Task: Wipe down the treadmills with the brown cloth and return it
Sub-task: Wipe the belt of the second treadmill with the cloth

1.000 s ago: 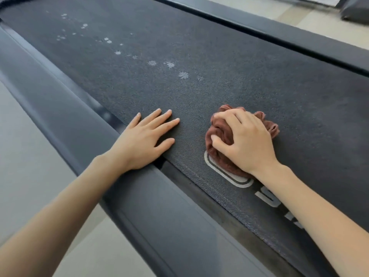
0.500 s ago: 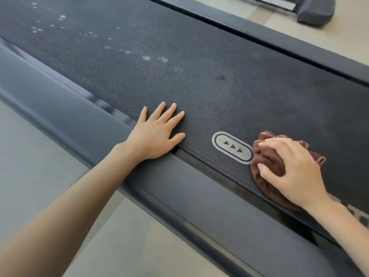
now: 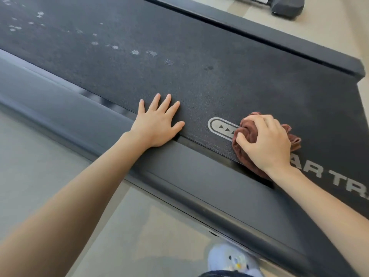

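A dark treadmill belt (image 3: 199, 76) runs diagonally across the view, with pale splash marks (image 3: 135, 51) toward its far left. My right hand (image 3: 265, 140) is closed on a bunched brown cloth (image 3: 244, 132) and presses it onto the belt's near edge, partly over a white arrow logo (image 3: 219, 126). My left hand (image 3: 157, 122) lies flat with its fingers spread, palm down, where the belt meets the near side rail (image 3: 199, 172). It holds nothing. White lettering (image 3: 335, 178) shows on the belt to the right of the cloth.
The far side rail (image 3: 279, 43) borders the belt at the back. Beige floor (image 3: 50, 176) lies in front of the near rail. A light blue shoe (image 3: 233, 260) shows at the bottom. The dark foot of another machine (image 3: 287, 7) sits at the top right.
My right hand slid the cloth right along the belt, uncovering the arrow logo, then back left onto its edge. The view shifted, and my left hand stayed flat.
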Demonstrator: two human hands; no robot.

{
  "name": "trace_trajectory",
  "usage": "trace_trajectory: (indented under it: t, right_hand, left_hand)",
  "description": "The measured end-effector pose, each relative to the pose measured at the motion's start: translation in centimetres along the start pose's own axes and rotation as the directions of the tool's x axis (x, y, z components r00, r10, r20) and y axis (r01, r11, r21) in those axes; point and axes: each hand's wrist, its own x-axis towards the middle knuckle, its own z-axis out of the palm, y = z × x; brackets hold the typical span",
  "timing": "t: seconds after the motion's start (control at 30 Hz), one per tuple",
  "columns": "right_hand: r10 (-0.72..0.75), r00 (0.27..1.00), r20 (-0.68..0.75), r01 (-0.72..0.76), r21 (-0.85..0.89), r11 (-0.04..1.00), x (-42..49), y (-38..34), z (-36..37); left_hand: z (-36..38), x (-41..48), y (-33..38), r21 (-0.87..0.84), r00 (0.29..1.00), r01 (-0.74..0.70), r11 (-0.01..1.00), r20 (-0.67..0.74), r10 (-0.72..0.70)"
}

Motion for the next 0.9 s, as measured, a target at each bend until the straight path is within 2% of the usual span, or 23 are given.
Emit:
trace_trajectory:
  t: [0.3, 0.43, 0.57, 0.67, 0.8, 0.9]
  right_hand:
    - [-0.173, 0.982, 0.075, 0.164, 0.111, 0.98, 9.4, -0.9, 4.2]
    - [-0.15, 0.984, 0.093, 0.133, 0.167, 0.977, 15.7, -1.5, 7.2]
    - [-0.147, 0.98, 0.134, 0.123, 0.173, 0.977, 21.4, -2.1, 9.7]
    - [-0.178, 0.969, 0.172, 0.148, 0.175, 0.973, 24.3, -2.9, 10.9]
    - [-0.233, 0.96, 0.155, 0.206, 0.171, 0.963, 25.4, -3.4, 11.2]
    - [-0.374, 0.915, 0.151, 0.332, 0.242, 0.912, 22.5, -4.3, 10.0]
  left_hand:
    - [0.0, -0.4, -0.1, 0.008, 0.999, 0.034, 0.999, -0.017, -0.034]
    - [-0.1, -0.7, 0.1, -0.002, 0.999, 0.031, 1.0, -0.009, -0.031]
    - [-1.0, 0.0, -3.0, 0.039, 0.997, -0.072, 0.997, 0.013, 0.072]
    - [-1.7, 1.8, -4.4, 0.006, 0.999, -0.019, 1.0, 0.025, 0.019]
    - [-1.2, 2.6, -4.1, -0.029, 1.0, 0.006, 1.0, -0.017, -0.007]
    - [-1.3, 2.4, -4.2, -0.044, 0.999, 0.012, 0.999, -0.032, -0.013]
